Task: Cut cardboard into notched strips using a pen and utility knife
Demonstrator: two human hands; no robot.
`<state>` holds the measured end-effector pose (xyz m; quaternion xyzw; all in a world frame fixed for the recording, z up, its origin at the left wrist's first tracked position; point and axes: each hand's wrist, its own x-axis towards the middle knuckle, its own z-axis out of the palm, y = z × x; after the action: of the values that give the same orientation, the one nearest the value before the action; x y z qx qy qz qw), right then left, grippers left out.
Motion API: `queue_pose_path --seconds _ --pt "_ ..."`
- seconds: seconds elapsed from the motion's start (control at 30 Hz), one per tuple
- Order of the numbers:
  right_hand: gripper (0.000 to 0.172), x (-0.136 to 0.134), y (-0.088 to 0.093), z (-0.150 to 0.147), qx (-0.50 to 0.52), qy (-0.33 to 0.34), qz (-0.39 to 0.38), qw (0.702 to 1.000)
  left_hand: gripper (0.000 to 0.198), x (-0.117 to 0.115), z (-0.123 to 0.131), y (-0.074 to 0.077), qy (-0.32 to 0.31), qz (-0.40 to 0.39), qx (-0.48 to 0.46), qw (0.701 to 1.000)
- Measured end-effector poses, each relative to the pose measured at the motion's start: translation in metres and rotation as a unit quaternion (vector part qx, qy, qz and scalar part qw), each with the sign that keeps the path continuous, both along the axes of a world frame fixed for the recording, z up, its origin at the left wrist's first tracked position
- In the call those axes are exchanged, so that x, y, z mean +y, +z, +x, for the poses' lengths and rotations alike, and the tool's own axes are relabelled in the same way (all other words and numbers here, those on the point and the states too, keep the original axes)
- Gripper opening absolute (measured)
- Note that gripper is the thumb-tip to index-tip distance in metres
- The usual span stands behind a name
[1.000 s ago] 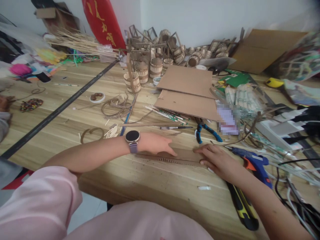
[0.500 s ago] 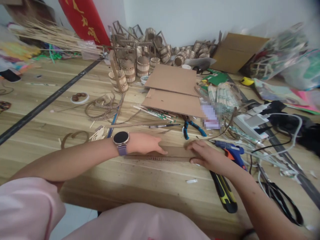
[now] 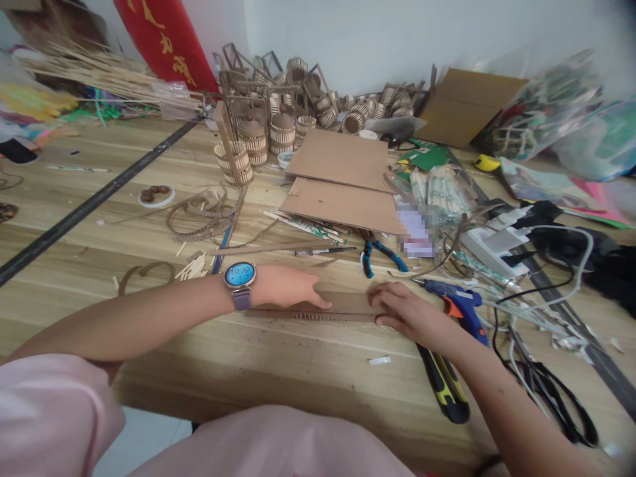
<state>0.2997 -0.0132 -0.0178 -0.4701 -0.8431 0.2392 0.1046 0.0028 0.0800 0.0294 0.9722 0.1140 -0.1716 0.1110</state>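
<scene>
A narrow brown cardboard strip (image 3: 345,303) lies on the wooden table in front of me, with a ridged, corrugated edge along its near side. My left hand (image 3: 285,286), wearing a watch (image 3: 240,274) at the wrist, holds the strip down; its thumb rests on the cardboard and most of its other fingers are hidden. At the strip's right end my right hand (image 3: 405,310) grips it, fingers curled at the far side and thumb at the near edge. Just below that hand lies a yellow-and-black utility knife (image 3: 444,384). A blue glue gun (image 3: 460,305) rests to its right.
Larger cardboard sheets (image 3: 342,202) lie beyond my hands, near blue-handled pliers (image 3: 380,253) and a pen (image 3: 325,252). Small slatted baskets (image 3: 233,162) crowd the back. A power strip (image 3: 497,245), cables and scissors (image 3: 564,404) are at right. Coiled strips (image 3: 199,215) lie at left.
The watch face has lit up. Both hands stay in place on the cardboard strip, and the view has shifted very slightly.
</scene>
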Motion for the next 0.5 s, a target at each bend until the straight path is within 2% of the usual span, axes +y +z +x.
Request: queue_pose_path --seconds 0.17,0.27,0.33,0.5 --pt "0.009 -0.002 0.001 0.001 0.016 -0.012 -0.012 1.0 0.076 -0.003 0.004 0.003 -0.012 0.023 0.013 1.0" --pt "0.019 -0.003 0.004 0.006 0.035 -0.019 -0.027 0.999 0.078 -0.002 0.01 0.002 -0.012 0.022 0.011 1.0" --pt "0.024 -0.004 0.006 0.009 0.041 -0.027 -0.036 0.998 0.081 0.0 0.015 -0.002 -0.006 0.011 0.001 1.0" --pt "0.021 -0.006 0.004 0.016 0.021 -0.039 -0.043 0.998 0.082 0.007 0.022 -0.022 0.015 -0.039 -0.041 0.998"
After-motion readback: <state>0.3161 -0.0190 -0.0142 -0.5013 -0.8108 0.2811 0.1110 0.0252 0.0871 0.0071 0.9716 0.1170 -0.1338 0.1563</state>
